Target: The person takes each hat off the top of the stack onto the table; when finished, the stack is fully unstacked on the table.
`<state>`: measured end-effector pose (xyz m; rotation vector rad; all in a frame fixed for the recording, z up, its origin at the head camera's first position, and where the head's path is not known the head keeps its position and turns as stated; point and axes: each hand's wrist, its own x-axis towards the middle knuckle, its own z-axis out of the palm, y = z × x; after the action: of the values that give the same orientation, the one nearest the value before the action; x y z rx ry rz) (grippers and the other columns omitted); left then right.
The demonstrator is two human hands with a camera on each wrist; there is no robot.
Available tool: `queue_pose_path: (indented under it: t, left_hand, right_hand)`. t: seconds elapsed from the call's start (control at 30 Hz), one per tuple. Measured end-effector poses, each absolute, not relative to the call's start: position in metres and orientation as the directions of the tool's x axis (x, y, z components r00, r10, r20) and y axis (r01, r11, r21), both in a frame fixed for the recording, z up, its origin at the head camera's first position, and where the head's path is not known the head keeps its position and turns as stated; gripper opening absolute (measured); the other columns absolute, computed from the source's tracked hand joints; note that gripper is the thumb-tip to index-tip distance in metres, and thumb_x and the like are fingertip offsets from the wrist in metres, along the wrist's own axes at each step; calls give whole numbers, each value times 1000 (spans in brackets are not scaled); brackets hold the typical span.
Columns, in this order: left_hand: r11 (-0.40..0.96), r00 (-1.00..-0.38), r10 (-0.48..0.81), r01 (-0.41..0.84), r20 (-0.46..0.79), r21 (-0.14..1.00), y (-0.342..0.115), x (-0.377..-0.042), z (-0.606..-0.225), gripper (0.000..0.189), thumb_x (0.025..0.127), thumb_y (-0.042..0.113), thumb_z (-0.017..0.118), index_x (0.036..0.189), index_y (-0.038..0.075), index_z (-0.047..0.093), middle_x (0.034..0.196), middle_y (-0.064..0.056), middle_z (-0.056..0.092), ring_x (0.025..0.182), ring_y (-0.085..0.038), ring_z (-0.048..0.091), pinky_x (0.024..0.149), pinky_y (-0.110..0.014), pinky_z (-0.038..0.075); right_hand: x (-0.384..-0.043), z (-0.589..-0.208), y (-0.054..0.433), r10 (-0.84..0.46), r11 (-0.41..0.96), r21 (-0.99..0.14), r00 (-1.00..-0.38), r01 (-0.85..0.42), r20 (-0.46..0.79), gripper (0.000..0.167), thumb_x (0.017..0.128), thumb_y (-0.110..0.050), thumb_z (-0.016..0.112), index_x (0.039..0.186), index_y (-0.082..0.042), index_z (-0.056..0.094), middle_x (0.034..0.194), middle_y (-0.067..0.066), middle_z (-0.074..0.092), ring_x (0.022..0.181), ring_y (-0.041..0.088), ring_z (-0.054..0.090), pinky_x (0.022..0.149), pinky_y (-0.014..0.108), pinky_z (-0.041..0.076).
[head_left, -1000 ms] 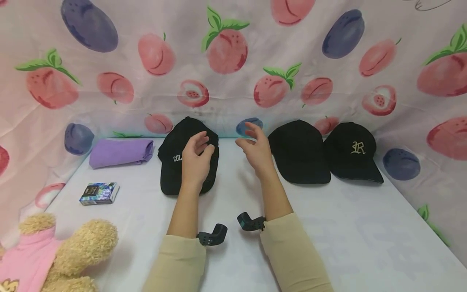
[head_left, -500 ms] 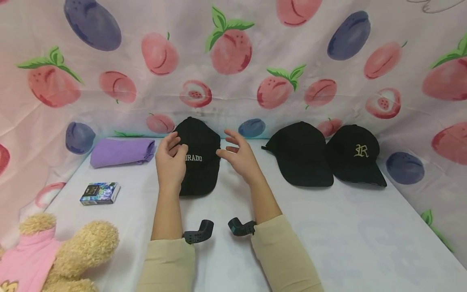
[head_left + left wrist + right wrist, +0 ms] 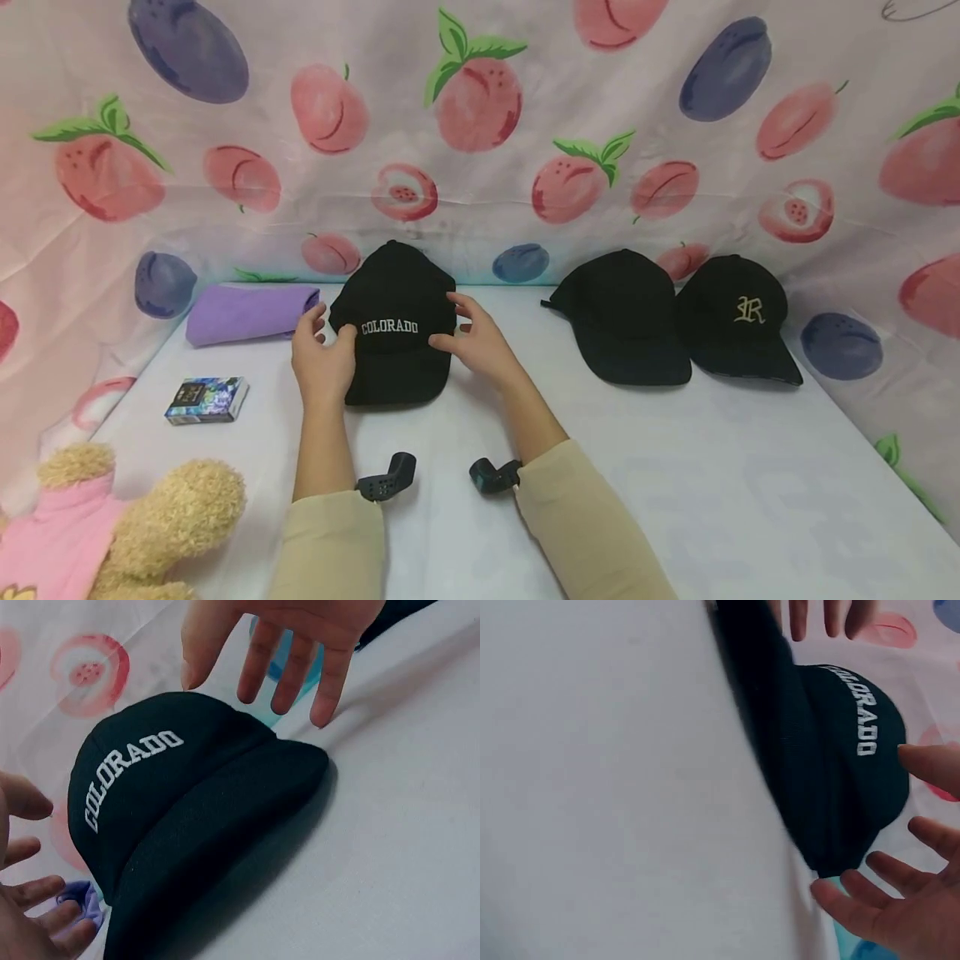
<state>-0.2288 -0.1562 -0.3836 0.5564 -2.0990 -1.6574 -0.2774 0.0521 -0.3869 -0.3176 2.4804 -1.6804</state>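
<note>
A black baseball cap [image 3: 397, 367] lettered COLORADO in white sits at the back of the white table, its brim toward me. At its left side is my left hand [image 3: 322, 358], fingers spread and thumb near the lettering. My right hand [image 3: 480, 342] flanks the opposite side, fingers apart and relaxed. In the left wrist view the cap [image 3: 187, 795] lies between both hands, with gaps around their fingertips. The right wrist view shows the right hand [image 3: 907, 892] with spread fingers beside the cap [image 3: 832, 757].
Two more black caps stand at the back right: a plain one [image 3: 630, 325] and one with a gold letter [image 3: 738, 321]. A folded purple cloth [image 3: 247, 315] and a small patterned box [image 3: 206, 400] lie left. A teddy bear [image 3: 180, 508] in pink occupies the front left corner.
Both hands have moved left and come lower, from over and right of the COLORADO cap to either side of it. Its lettering is now uncovered.
</note>
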Motion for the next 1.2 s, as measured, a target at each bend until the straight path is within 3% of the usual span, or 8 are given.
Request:
queue_pose_path:
  t: [0.33, 0.63, 0.8, 1.2]
  left_hand:
    - [384, -908, -417, -211, -35, 899, -162, -229, -389, 70, 95, 30, 56, 159, 8, 37, 153, -27, 45, 142, -42, 42, 120, -54, 32]
    - [490, -957, -286, -190, -49, 851, -171, -237, -393, 81, 98, 38, 56, 166, 12, 20, 159, -30, 36, 149, -44, 35, 123, -57, 28]
    - [487, -968, -243, -177, -62, 855, -171, -239, -392, 87, 98, 43, 58, 168, 16, 13, 167, -26, 27, 156, -43, 25, 126, -57, 21]
    - [355, -974, -218, -136, -60, 925, -176, -238, -387, 90, 95, 39, 69, 167, 17, 19, 163, -25, 33, 148, -42, 36, 121, -59, 31]
  right_hand:
    - [-274, -391, 48, -271, 323, -942, -963, -95, 4, 78, 93, -17, 75, 161, -22, 38, 159, 18, 43, 134, 37, 56, 106, 51, 52]
    - [-276, -396, 49, -263, 275, -960, -965, -57, -18, 78, 93, -23, 76, 161, -26, 38, 159, 16, 44, 129, 34, 58, 98, 47, 57]
    - [-277, -397, 48, -226, 297, -954, -974, -36, -34, 78, 92, -19, 75, 160, -26, 40, 158, 17, 45, 137, 37, 53, 99, 47, 57]
    - [-274, -394, 45, -212, 263, -964, -977, -25, -33, 72, 91, -16, 74, 157, -26, 46, 157, 17, 47, 141, 34, 51, 102, 51, 55]
